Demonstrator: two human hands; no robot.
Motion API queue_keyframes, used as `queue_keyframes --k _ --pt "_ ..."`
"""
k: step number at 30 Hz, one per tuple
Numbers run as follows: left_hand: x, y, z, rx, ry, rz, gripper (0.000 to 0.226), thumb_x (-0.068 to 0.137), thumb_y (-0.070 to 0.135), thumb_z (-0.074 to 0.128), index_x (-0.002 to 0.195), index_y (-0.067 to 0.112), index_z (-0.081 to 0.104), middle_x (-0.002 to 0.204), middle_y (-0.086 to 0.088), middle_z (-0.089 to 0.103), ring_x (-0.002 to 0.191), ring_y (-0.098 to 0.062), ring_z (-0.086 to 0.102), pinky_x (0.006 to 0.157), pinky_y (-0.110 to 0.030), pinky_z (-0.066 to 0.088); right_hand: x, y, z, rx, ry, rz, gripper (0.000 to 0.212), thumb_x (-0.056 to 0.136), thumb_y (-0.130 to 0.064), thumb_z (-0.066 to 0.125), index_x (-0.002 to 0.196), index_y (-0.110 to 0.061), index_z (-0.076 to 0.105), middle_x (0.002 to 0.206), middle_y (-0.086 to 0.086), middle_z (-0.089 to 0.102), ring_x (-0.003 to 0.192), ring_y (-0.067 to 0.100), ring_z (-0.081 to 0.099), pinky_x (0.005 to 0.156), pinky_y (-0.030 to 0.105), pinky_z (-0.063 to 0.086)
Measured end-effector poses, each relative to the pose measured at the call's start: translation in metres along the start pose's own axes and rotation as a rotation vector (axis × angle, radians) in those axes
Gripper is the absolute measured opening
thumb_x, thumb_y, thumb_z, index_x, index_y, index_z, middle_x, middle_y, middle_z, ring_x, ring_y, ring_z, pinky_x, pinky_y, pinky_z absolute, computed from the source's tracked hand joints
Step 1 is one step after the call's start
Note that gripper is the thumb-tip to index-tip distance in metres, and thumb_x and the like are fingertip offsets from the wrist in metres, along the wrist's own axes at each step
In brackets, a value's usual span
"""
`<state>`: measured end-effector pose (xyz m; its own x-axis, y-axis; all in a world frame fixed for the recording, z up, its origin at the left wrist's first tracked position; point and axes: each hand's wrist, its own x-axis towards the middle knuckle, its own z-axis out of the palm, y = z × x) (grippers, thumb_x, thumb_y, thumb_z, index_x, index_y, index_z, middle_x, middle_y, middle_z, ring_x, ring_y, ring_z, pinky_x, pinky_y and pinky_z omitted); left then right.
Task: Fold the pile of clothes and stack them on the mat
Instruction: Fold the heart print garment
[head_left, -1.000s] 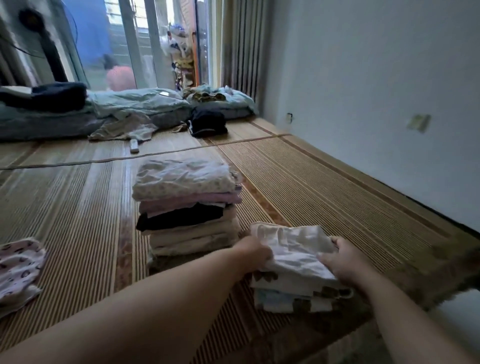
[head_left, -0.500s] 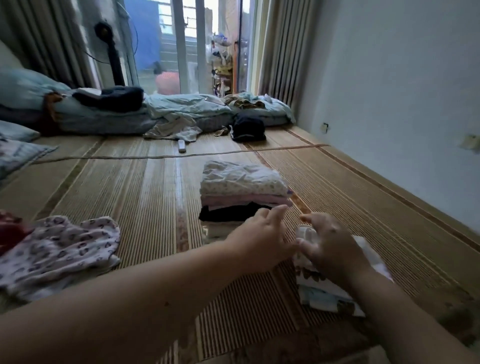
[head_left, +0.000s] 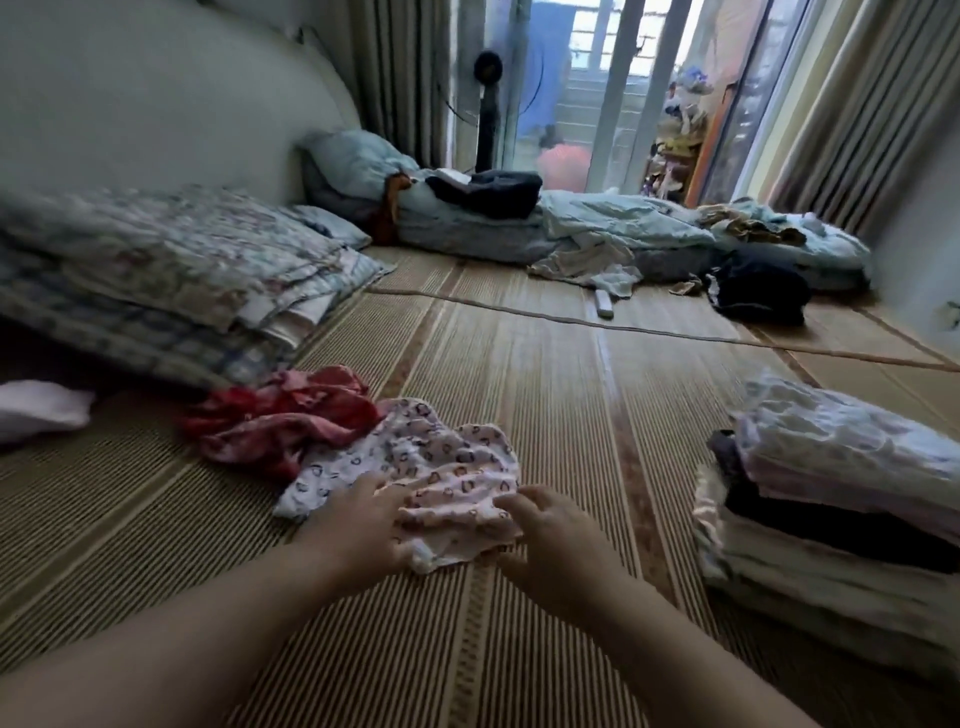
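Crumpled white heart-printed garment (head_left: 447, 467), crosswise just ahead, is being touched by the relaxed left hand (head_left: 363, 530); the right hand (head_left: 556, 535) is being held alongside, loosely curled, empty.

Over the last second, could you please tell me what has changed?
Both hands let go of the small folded stack and moved left: the left hand now touches the crumpled white heart-print garment, and the right hand reaches its edge. The tall folded clothes stack stayed put.

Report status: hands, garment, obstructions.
Left hand flat on white heart-print crumpled garment; right hand at its edge, fingers loosely curled. Garment unfolded. Red crumpled cloth touches its far-left side.
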<state>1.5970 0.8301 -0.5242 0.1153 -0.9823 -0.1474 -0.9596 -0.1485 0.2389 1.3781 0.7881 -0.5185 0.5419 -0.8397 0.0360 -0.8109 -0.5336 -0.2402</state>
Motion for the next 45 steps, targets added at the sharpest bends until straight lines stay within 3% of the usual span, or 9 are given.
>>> queue_keyframes --k 8,11,16,29,32,36,39,42,45 --pt "0.041 -0.055 0.031 0.020 -0.062 -0.107 0.047 0.087 0.048 0.050 0.133 0.045 0.043 0.150 0.002 0.029 0.138 -0.026 0.023 0.114 -0.049 0.023 0.085 -0.013 0.067 0.034 -0.154 0.078 0.039 0.086 -0.049 0.055 0.121 -0.031 0.056 0.127 -0.005 0.053 0.117 0.018 0.048 0.096 0.039 0.046" --pt "0.052 -0.049 0.029 -0.005 -0.010 -0.112 0.028 0.090 0.043 0.049 0.116 0.040 0.058 0.133 0.003 0.046 0.130 -0.024 0.034 0.109 -0.049 0.027 0.088 -0.001 0.063 0.173 -0.090 0.149 0.011 0.088 -0.034 0.058 0.085 -0.025 0.063 0.090 -0.007 0.061 0.082 0.013 0.057 0.072 0.030 0.052" --pt "0.035 -0.035 0.009 -0.156 0.106 0.009 0.008 0.094 0.038 0.048 0.091 0.031 0.051 0.092 0.006 0.060 0.098 -0.018 0.056 0.087 -0.036 0.038 0.046 0.010 0.025 0.439 -0.054 0.154 0.013 0.089 -0.031 0.061 0.077 -0.027 0.059 0.071 -0.005 0.062 0.061 0.009 0.056 0.050 0.022 0.040" --pt "-0.072 -0.013 0.020 -0.275 -0.113 0.108 0.013 0.080 0.026 0.055 0.079 0.014 0.060 0.077 0.005 0.063 0.072 -0.009 0.059 0.062 -0.027 0.044 -0.111 0.054 -0.028 0.243 -0.303 0.411 0.014 0.072 -0.062 0.064 0.072 -0.058 0.051 0.076 -0.015 0.058 0.077 -0.003 0.057 0.079 0.020 0.048" --pt "-0.080 0.017 0.010 -0.443 -0.058 0.138 0.015 0.082 0.024 0.057 0.086 0.014 0.067 0.079 0.006 0.066 0.072 -0.010 0.064 0.061 -0.027 0.047 -0.125 0.029 -0.021 0.241 -0.302 0.375 0.067 0.046 -0.089 0.057 0.105 -0.058 0.050 0.103 -0.020 0.058 0.101 0.002 0.057 0.090 0.029 0.045" --pt "-0.081 0.041 0.001 -0.417 -0.030 0.184 0.011 0.084 0.022 0.055 0.079 0.015 0.063 0.078 -0.001 0.067 0.072 -0.020 0.064 0.064 -0.034 0.050 -0.132 0.005 -0.003 -0.025 -0.253 0.299 0.035 0.081 -0.053 0.054 0.111 -0.035 0.057 0.106 -0.020 0.042 0.099 0.011 0.052 0.093 0.038 0.044" --pt "-0.083 0.042 -0.003 -0.372 -0.316 0.252 0.014 0.086 0.026 0.058 0.072 0.024 0.058 0.079 0.002 0.063 0.064 -0.009 0.056 0.059 -0.026 0.046 -0.134 0.010 -0.010 0.099 -0.327 0.387 0.018 0.084 -0.044 0.057 0.077 -0.029 0.060 0.082 -0.012 0.057 0.076 0.007 0.056 0.066 0.025 0.050" --pt "-0.085 0.044 -0.008 -0.306 -0.722 0.279 0.023 0.086 0.032 0.066 0.108 0.027 0.065 0.098 0.006 0.064 0.088 -0.008 0.062 0.083 -0.028 0.054 -0.130 0.023 -0.028 0.314 -0.625 0.443 0.007 0.084 -0.036 0.066 0.085 -0.030 0.068 0.084 -0.007 0.068 0.069 0.008 0.062 0.057 0.019 0.046" --pt "-0.069 0.055 -0.012 -0.330 -0.804 0.247 0.041 0.088 0.023 0.067 0.127 0.017 0.056 0.100 0.007 0.060 0.100 -0.014 0.061 0.095 -0.032 0.051 -0.120 0.032 -0.033 0.351 -0.621 0.470 0.012 0.087 -0.031 0.064 0.095 -0.024 0.070 0.083 -0.004 0.070 0.069 0.012 0.066 0.055 0.022 0.050"
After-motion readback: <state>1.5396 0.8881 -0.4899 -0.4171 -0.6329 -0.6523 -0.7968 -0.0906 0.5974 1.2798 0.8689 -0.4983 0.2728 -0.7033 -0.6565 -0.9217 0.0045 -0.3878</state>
